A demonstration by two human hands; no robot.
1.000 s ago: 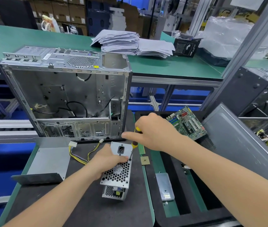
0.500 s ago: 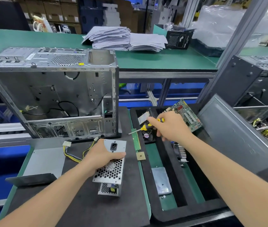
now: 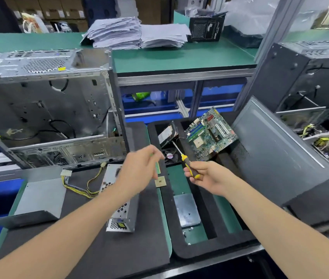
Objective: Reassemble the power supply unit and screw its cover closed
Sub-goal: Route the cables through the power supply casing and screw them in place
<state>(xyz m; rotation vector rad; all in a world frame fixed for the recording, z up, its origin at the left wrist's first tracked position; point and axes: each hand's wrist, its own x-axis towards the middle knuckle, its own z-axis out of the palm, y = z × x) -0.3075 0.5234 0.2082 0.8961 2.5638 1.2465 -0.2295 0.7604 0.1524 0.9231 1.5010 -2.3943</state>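
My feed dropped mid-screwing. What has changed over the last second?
The left hand let go of the power supply unit and moved right, toward the foam tray. The right hand carried the screwdriver off the unit to above the tray, still gripping it. The unit, the computer case and the motherboard stayed put.

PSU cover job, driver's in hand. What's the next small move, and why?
Probably lower the left hand onto the PSU to pin it. The PSU lies unheld on the mat. The left hand hovers over it, its fingertips too blurred to tell a pinch. The right hand grips the screwdriver with its tip pointing away over the tray.
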